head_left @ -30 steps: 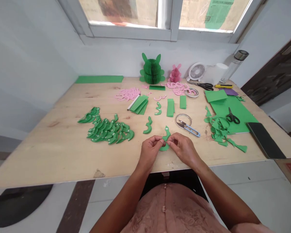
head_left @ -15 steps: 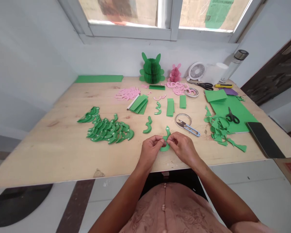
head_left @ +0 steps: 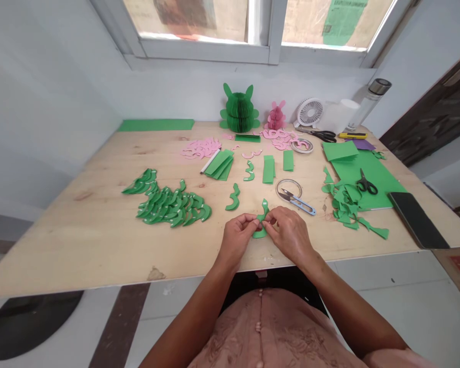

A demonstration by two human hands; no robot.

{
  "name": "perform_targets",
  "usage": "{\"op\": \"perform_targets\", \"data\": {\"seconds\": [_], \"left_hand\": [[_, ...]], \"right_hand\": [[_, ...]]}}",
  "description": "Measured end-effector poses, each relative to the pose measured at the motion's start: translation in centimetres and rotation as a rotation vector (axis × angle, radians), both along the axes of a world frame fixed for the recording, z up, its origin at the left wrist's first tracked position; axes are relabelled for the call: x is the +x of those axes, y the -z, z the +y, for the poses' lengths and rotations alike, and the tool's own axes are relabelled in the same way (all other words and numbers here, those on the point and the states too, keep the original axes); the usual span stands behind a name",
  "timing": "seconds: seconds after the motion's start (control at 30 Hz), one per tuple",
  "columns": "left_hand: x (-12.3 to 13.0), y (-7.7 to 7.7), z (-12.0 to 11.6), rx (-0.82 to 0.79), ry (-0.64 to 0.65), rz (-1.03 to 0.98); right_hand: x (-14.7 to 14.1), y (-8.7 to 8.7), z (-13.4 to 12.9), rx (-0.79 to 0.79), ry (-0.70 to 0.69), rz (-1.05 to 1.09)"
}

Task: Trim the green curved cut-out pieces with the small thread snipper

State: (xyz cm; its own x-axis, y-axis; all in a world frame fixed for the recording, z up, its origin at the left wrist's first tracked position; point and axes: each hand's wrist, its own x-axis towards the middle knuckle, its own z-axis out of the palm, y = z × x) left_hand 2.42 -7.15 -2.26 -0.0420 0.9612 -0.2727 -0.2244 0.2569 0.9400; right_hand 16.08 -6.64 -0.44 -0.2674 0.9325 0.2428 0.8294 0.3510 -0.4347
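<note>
Near the table's front edge, a curved green paper cutout (head_left: 259, 234) lies between my hands, with a small white patch near its upper tip. My left hand (head_left: 238, 236) pinches it at its left side. From the right, my right hand (head_left: 289, 228) closes thumb and fingertips on its middle; the fingertips hide part of the paper. Just beyond lies another wavy green cutout (head_left: 233, 197), and farther back one more with white patches (head_left: 249, 171). To the left spreads a heap of similar green cutouts (head_left: 168, 207), many with white patches.
Thread snips (head_left: 299, 202) lie by a tape ring (head_left: 289, 180) ahead of my right hand. Green scraps (head_left: 345, 202), small scissors (head_left: 367, 184) and a phone (head_left: 417, 220) are at right. Pink cutouts (head_left: 201, 148) and a green honeycomb paper figure (head_left: 239, 112) stand farther back.
My right hand has shifted very slightly left on the green cutout. My left hand keeps its pinch, and the things on the table stay in place.
</note>
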Motion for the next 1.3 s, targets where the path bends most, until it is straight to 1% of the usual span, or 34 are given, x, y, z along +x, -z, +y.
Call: {"op": "perform_targets", "data": {"seconds": [0.07, 0.2, 0.33, 0.47, 0.6, 0.73, 0.97, 1.13, 1.3], "left_hand": [[0.0, -0.1, 0.0, -0.004, -0.003, -0.006], [-0.1, -0.2, 0.0, -0.007, -0.011, -0.007], [-0.1, -0.1, 0.0, -0.019, -0.015, -0.004], [-0.1, 0.0, -0.1, -0.018, -0.026, -0.009], [-0.1, 0.0, -0.2, 0.0, -0.032, -0.019], [0.0, 0.0, -0.3, 0.031, -0.024, -0.022], [0.3, -0.5, -0.7, 0.037, -0.001, -0.028], [0.2, -0.8, -1.2, -0.006, -0.019, -0.063], [0.0, -0.8, -1.7, -0.038, 0.103, -0.015]], "right_hand": [[0.1, 0.0, 0.0, -0.022, -0.001, 0.038], [0.4, -0.1, 0.2, -0.131, -0.019, 0.203], [0.9, 0.1, 0.3, -0.193, 0.034, 0.335], [1.1, 0.7, 0.1, -0.263, 0.077, 0.475], [1.0, 1.2, -0.1, -0.392, 0.042, 0.643], [0.5, 1.2, -0.1, -0.487, 0.006, 0.773], [-0.1, 1.2, -0.1, -0.519, 0.021, 0.844], [-0.1, 1.2, -0.2, -0.535, 0.051, 0.897], [-0.1, 1.2, -0.2, -0.524, 0.12, 0.957]]}}
